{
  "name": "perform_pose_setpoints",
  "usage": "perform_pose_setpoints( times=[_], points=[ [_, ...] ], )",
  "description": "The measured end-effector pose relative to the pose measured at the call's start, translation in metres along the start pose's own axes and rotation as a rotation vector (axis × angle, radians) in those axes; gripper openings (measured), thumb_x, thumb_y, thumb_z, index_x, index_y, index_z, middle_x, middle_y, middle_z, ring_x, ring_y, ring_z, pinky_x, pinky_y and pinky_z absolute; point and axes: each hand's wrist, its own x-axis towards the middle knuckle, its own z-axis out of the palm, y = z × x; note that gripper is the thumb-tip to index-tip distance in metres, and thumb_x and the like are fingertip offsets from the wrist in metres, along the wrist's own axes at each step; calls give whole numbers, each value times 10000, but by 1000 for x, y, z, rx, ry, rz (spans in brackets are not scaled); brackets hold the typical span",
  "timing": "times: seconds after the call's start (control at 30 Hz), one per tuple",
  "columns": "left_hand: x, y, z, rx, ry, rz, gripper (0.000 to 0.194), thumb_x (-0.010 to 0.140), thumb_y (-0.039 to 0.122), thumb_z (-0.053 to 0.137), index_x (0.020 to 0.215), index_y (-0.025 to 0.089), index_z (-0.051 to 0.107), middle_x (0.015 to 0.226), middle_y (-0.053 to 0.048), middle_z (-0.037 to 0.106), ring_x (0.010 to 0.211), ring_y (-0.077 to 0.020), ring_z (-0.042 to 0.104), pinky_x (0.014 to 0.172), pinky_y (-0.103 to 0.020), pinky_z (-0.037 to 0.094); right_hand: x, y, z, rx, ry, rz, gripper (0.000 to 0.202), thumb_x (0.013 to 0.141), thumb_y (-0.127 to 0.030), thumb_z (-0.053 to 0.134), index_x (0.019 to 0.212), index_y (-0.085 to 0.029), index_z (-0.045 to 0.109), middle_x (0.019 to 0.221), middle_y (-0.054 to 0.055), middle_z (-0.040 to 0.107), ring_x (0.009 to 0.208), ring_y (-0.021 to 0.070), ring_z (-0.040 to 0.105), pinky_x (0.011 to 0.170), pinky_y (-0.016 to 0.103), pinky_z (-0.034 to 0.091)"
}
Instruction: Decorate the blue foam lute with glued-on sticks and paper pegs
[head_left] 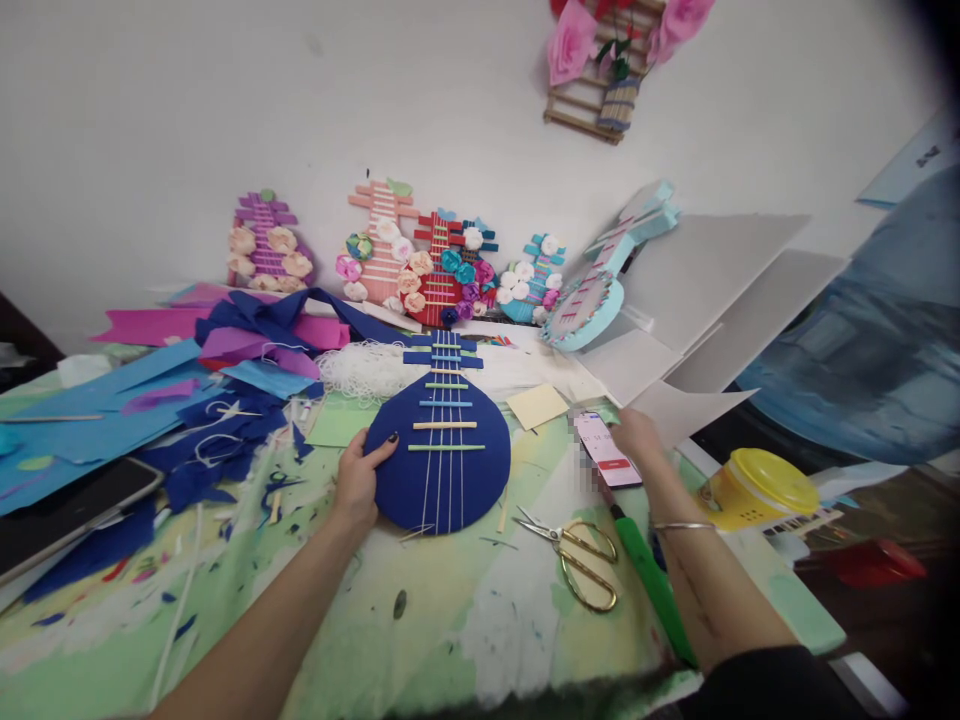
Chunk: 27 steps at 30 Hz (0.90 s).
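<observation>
A dark blue paper lute (pixel 487 470) with white strings and coloured cross strips lies on the table in the middle. My left hand (pixel 360 480) grips its left edge, the thumb on the front face. My right hand (pixel 632 432) is at the upper right of a lit phone (pixel 611 455); its fingers are mostly hidden, so what it holds cannot be made out. Gold-handled scissors (pixel 589 565) lie slightly open right of the lute. A green-handled tool (pixel 652 580) lies beside my right forearm.
Blue and pink sheets (pixel 157 375) and scraps cover the left, near a dark phone (pixel 82 515). White string (pixel 360 370) is heaped behind the lute. Decorated lutes (pixel 266 240) lean on the wall. A yellow tub (pixel 757 485) and grey boards (pixel 720 290) are on the right.
</observation>
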Motion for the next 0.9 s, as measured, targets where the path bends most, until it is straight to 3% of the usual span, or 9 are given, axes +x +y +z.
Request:
perform_pose_setpoints(
  times=[0.1, 0.17, 0.27, 0.37, 0.6, 0.73, 0.9],
  points=[
    [1, -2, 0, 8, -23, 7, 443, 546, 248, 749, 962, 174, 617, 869, -43, 689, 707, -170, 634, 708, -323, 505, -29, -40, 13, 188, 46, -199, 326, 872, -313, 433, 1159, -183, 517, 1179, 104, 582, 1022, 173, 580, 844, 247, 435],
    [2, -3, -1, 20, -38, 24, 443, 543, 263, 754, 956, 169, 621, 876, -46, 692, 713, -171, 634, 720, -325, 501, -52, -70, 28, 695, -35, -386, 372, 859, -404, 447, 1144, -173, 509, 1153, 106, 588, 942, 186, 606, 793, 302, 473],
    [5, -5, -4, 50, -44, 45, 454, 539, 286, 760, 952, 157, 624, 867, -51, 693, 708, -172, 631, 727, -328, 496, -84, -107, 51, 1093, -218, -403, 447, 814, -484, 496, 1165, -209, 483, 1080, 83, 619, 887, 197, 617, 775, 359, 491],
    [6, -5, -5, 81, -30, 53, 455, 539, 306, 761, 945, 149, 627, 843, -50, 692, 689, -170, 624, 717, -331, 496, -103, -125, 65, 1307, -173, -371, 477, 749, -462, 599, 1146, -214, 507, 1112, 68, 617, 1004, 219, 579, 880, 379, 451],
    [4, -7, -7, 265, -11, 207, 496, 544, 329, 766, 976, 148, 601, 935, -74, 672, 787, -194, 620, 755, -343, 495, -117, -124, 72, 1439, -144, -447, 751, 642, -287, 719, 1305, -233, 370, 1334, 62, 456, 1194, 240, 450, 1006, 389, 367],
    [4, -9, -8, 328, -17, 265, 541, 512, 313, 786, 986, 140, 591, 946, -87, 664, 814, -210, 617, 758, -348, 499, -124, -126, 73, 1399, -48, -461, 724, 669, -282, 688, 1312, -234, 357, 1368, 52, 409, 1238, 236, 397, 1041, 387, 332],
    [3, -9, -8, 345, 5, 288, 520, 504, 305, 790, 957, 139, 597, 925, -86, 666, 811, -216, 614, 754, -351, 498, -128, -128, 72, 1395, -39, -447, 677, 725, -337, 640, 1327, -250, 341, 1362, 51, 412, 1228, 226, 410, 1042, 400, 336]
  ],
)
